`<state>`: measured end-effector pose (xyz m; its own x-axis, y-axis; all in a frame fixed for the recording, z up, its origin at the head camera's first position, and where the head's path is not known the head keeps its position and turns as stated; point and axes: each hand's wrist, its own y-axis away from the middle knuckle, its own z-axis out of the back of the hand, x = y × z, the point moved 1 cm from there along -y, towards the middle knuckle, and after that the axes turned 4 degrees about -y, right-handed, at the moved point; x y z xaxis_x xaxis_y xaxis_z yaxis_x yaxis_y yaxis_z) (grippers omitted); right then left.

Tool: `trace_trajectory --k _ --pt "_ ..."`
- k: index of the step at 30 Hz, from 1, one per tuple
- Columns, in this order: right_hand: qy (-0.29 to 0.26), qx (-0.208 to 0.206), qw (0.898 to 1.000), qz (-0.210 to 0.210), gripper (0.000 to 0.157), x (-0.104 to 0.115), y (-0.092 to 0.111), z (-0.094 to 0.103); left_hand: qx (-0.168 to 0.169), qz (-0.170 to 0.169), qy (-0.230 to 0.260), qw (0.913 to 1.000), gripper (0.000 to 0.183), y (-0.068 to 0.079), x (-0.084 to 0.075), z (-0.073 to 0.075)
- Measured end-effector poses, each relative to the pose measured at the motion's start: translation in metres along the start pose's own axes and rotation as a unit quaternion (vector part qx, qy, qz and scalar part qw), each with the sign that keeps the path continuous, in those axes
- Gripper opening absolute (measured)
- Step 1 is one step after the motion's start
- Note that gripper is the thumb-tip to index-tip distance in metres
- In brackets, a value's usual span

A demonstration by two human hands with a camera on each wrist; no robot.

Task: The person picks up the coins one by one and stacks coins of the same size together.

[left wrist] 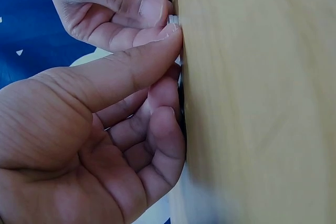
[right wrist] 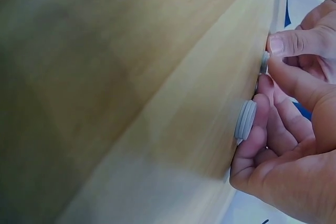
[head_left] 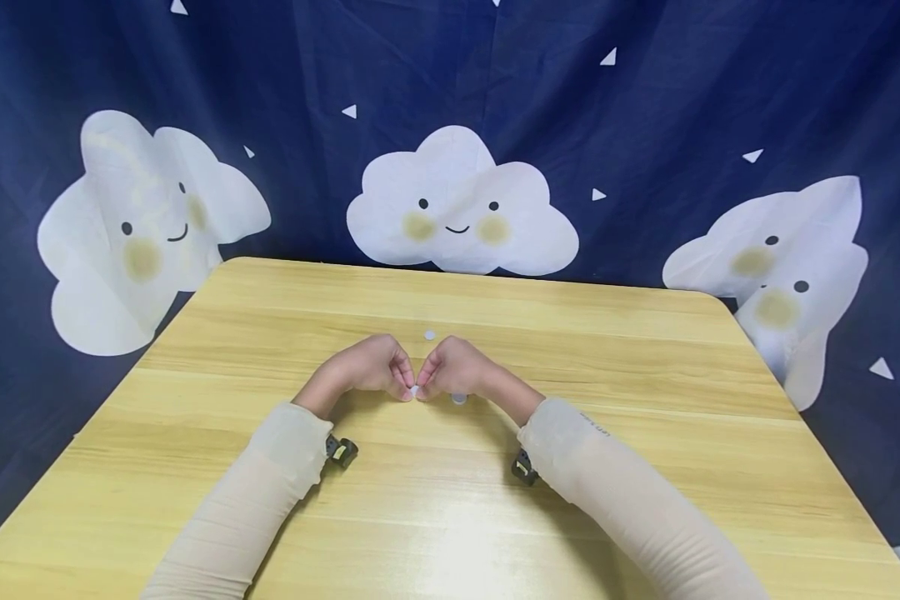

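Observation:
Two bare hands meet over the middle of a wooden table. In the head view my left hand (head_left: 371,365) and my right hand (head_left: 456,367) bring their thumbs and fingertips together at a small pale grey disc piece (head_left: 414,390), pinching it from either side. Only its edge shows between the thumbs in the left wrist view, as a pale disc piece (left wrist: 173,20). Beside my right hand's curled fingers stands a short stack of grey discs (right wrist: 245,120), close to or touching them. Another pale disc (head_left: 430,335) lies beyond the hands.
The light wooden table (head_left: 450,500) extends around both arms. Behind it hangs a dark blue curtain (head_left: 292,67) printed with white clouds. A small black wrist camera (head_left: 341,452) sits below the left sleeve cuff, another camera (head_left: 524,468) below the right.

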<state>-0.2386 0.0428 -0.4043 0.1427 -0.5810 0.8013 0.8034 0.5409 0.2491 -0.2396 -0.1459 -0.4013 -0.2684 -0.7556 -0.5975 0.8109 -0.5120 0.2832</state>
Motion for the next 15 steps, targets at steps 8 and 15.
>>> trace_trajectory --k 8,15 --pt "-0.005 0.002 1.000 0.001 0.012 -0.0001 0.0000 0.0000 0.001 -0.002 0.003 1.0000 0.014 -0.0007 0.0005 -0.0002" --pt "-0.015 0.005 1.000 0.003 0.015 -0.0007 0.0011 -0.0008 0.000 -0.002 0.001 1.0000 0.013 -0.0011 0.0009 -0.0004"
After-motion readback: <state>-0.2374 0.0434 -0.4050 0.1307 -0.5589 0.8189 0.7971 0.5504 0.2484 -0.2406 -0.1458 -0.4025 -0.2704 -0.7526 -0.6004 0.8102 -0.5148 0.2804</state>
